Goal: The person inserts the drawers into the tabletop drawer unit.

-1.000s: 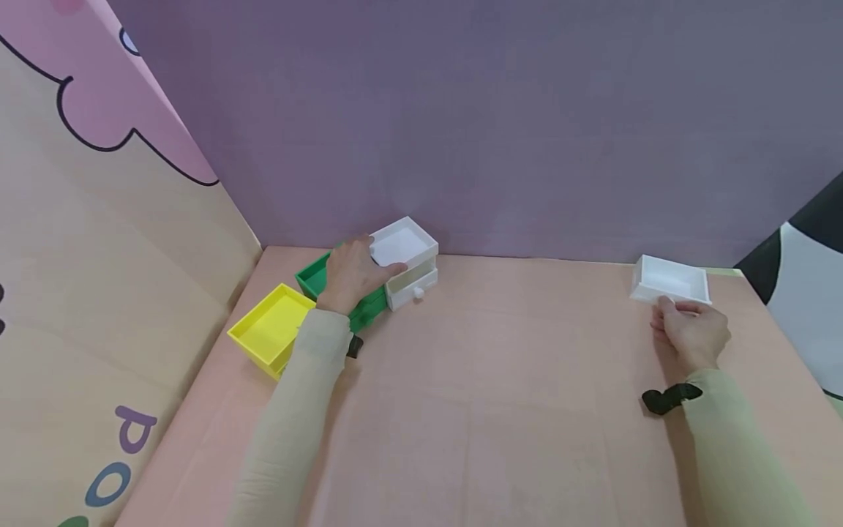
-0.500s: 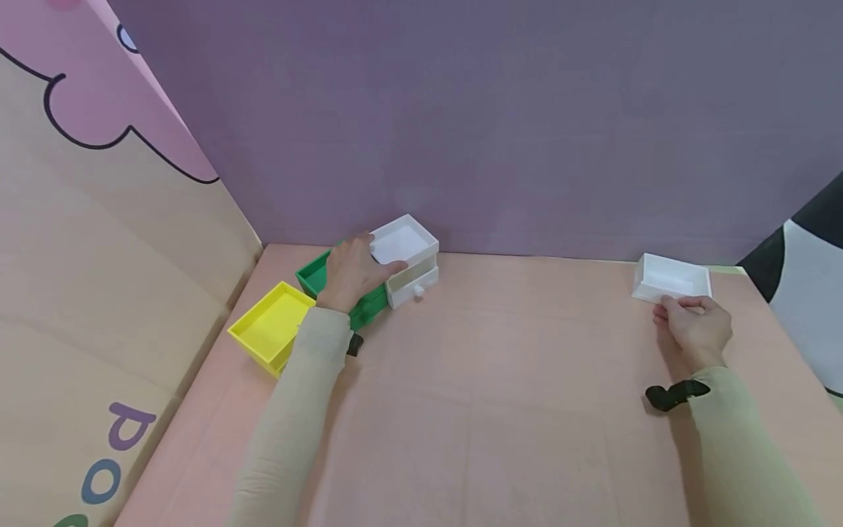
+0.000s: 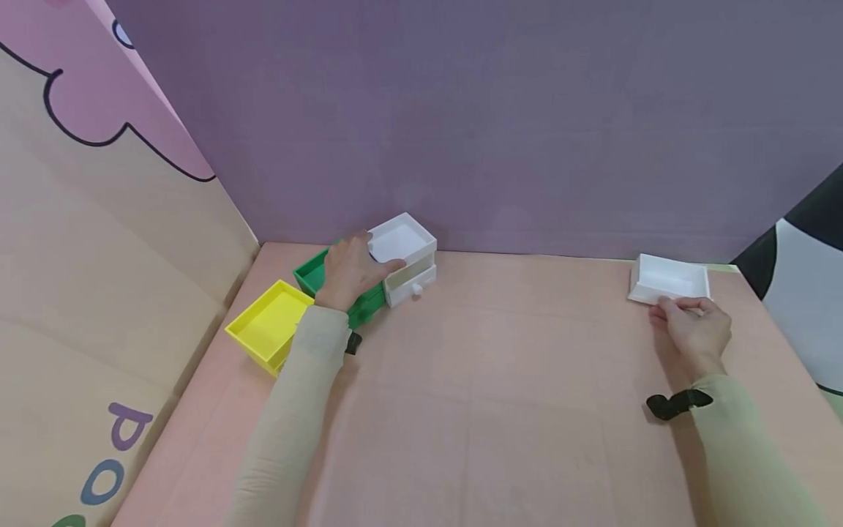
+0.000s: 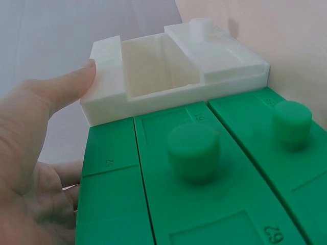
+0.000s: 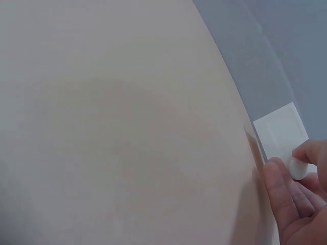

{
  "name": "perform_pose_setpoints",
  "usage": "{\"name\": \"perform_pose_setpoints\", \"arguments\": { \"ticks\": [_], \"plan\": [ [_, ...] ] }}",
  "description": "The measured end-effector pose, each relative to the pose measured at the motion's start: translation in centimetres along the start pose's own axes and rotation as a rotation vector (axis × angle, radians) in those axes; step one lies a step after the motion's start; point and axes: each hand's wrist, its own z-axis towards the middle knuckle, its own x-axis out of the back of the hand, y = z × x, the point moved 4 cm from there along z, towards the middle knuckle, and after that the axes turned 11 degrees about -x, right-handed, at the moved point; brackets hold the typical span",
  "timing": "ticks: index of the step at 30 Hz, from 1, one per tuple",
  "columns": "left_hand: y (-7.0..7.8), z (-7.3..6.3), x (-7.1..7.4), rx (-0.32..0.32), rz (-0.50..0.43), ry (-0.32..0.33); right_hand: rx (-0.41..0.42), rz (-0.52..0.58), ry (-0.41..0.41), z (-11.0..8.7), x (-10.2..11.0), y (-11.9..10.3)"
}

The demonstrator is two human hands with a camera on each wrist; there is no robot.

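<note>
My left hand (image 3: 349,274) holds a small white drawer cabinet (image 3: 403,240), its thumb on the front edge and fingers at the left side. An open slot shows above a lower drawer with a round knob (image 4: 202,29). Against this cabinet stands a green drawer cabinet (image 4: 184,204) with round knobs, partly covered by the hand in the head view. Far to the right, the thumb and fingers of my right hand (image 3: 699,331) pinch the knob (image 5: 298,168) of a loose white drawer (image 3: 670,278), whose hollow side faces up.
A yellow box (image 3: 266,323) stands left of the green cabinet, partly behind the left sleeve. A purple-grey wall (image 3: 514,132) rises along the far edge of the pink tabletop (image 3: 520,380). A printed cream panel (image 3: 112,271) borders the left.
Both hands keep the same hold and place. The head view has shifted very slightly; the right wrist strap sits a little lower.
</note>
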Motion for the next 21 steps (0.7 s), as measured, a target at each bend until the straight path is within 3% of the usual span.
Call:
{"name": "perform_pose_setpoints", "arguments": {
  "ticks": [9,21],
  "plan": [
    [-0.2,-0.1,0.0,-0.009,0.007,0.011,0.058,0.005,-0.052,-1.5,-1.4,0.9],
    [-0.4,-0.4,0.1,-0.003,0.005,0.007,0.175,-0.172,-0.070,-3.4,-3.1,1.3]
  ]
}}
